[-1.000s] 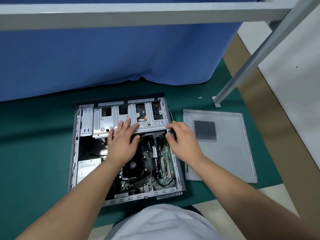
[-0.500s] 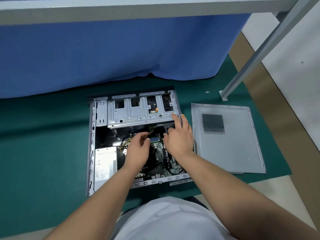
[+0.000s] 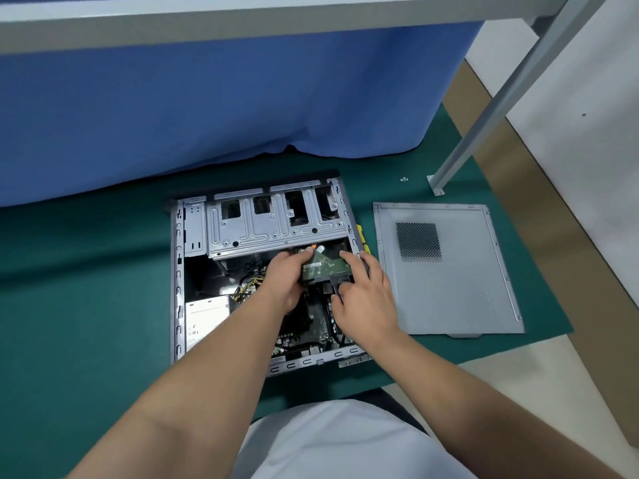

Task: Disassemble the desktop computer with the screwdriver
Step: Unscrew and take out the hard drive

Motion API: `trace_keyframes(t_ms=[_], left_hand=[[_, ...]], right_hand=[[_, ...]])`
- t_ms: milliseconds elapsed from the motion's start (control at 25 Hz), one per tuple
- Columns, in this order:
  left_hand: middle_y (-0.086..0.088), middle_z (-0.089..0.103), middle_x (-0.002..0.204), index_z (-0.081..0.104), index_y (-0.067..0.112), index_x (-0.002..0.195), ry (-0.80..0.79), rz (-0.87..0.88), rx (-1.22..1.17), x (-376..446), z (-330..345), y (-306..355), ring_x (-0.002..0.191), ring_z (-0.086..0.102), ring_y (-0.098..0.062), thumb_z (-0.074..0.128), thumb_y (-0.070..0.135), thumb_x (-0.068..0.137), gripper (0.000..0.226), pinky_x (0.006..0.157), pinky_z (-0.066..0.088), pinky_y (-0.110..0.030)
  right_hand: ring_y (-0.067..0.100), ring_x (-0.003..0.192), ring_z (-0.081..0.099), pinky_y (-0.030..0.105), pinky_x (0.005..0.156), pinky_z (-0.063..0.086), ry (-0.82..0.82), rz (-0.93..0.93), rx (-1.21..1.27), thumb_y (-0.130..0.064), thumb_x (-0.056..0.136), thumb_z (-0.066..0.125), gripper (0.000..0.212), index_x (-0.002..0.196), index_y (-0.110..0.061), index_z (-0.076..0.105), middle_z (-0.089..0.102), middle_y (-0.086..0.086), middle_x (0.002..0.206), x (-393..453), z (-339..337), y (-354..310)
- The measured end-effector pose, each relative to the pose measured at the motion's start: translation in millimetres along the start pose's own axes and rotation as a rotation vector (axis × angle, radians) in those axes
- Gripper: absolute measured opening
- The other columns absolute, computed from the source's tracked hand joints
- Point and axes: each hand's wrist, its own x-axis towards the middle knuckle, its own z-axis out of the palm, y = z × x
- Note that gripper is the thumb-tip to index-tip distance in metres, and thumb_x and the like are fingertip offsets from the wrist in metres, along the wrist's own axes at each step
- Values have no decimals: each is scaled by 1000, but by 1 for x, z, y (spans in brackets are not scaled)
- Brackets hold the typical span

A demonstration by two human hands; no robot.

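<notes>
An open desktop computer case (image 3: 178, 271) lies flat on a green mat. A grey drive cage (image 3: 273, 226) spans its far end. Just below the cage sits a hard drive (image 3: 325, 266) with its green circuit board facing up. My left hand (image 3: 287, 281) grips the drive's left side. My right hand (image 3: 366, 295) rests on its right side, thumb and fingers at the black cable connector (image 3: 340, 281) on the drive's near edge. The yellow handle of a screwdriver (image 3: 362, 238) pokes out behind the case's right wall.
The removed grey side panel (image 3: 446, 271) lies on the green mat (image 3: 86, 288) right of the case. Small loose screws (image 3: 404, 179) lie near a slanted metal frame leg (image 3: 436, 183). A silver power supply (image 3: 207, 319) sits in the case's left. A blue curtain hangs behind.
Both hands moved off the drive cage and down into the case. The hard drive has come out from under the cage, held by my left hand. The view shifted left.
</notes>
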Motion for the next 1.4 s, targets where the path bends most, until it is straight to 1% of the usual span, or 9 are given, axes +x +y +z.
trace_keyframes(t_ms=[120,240,440,680,840,1000,1120,1240,1400], left_hand=[[-18,74,109,57,6,102,1,-16,21,-4,2,-3,98,73,-34,73,12,94,19,91,59,-56],[-15,77,99,56,12,89,-6,-59,14,-13,0,-10,85,76,-29,67,6,96,14,70,64,-42],[-16,79,96,65,-2,112,35,-114,-86,-34,-13,-25,86,78,-30,63,5,99,15,75,64,-42],[-9,77,71,65,-2,109,115,-106,-187,-67,-28,-23,64,76,-22,63,-2,96,13,61,63,-35],[-12,76,73,65,-4,104,120,-89,-250,-89,-44,-24,70,77,-26,62,-6,95,10,85,63,-46],[-19,78,87,63,-9,114,123,-28,-309,-103,-54,-25,87,77,-34,63,-8,93,21,89,62,-50],[-21,76,104,56,-6,124,122,76,-331,-109,-59,-18,89,78,-32,64,-7,94,30,76,65,-42],[-19,73,112,52,4,122,131,176,-329,-107,-63,-7,79,78,-24,66,-2,95,30,65,62,-37],[-14,76,112,56,13,126,57,268,-327,-103,-59,12,88,78,-25,66,7,98,30,68,61,-35]], right_hand=[[27,151,18,46,119,28,-2,-32,-3,-37,93,60,28,82,-19,78,32,-4,163,-8,-2,7],[26,149,21,47,117,30,0,-76,-16,-37,91,63,26,78,-19,78,38,-3,159,-14,-6,16],[26,146,27,47,115,32,46,-172,-29,-40,90,65,30,74,-19,78,45,-2,155,-22,-12,23],[20,125,45,46,107,39,36,-199,48,-47,98,60,37,84,-19,80,58,-4,130,-22,-23,22],[14,98,54,33,84,47,-55,-79,334,-45,91,71,26,90,-23,57,56,-5,105,-11,-26,4],[7,83,60,23,63,41,-259,72,436,-56,93,64,36,105,-24,53,63,-6,94,6,-30,-13],[15,74,62,31,67,47,-353,196,559,-59,96,59,47,92,-12,61,72,7,87,16,-28,-20],[20,80,70,40,89,59,-509,299,1050,-33,104,58,31,101,-5,70,78,11,90,20,-29,-25],[21,85,75,31,78,58,-491,367,1301,-20,102,62,19,108,-4,69,78,10,92,25,-36,-32]])
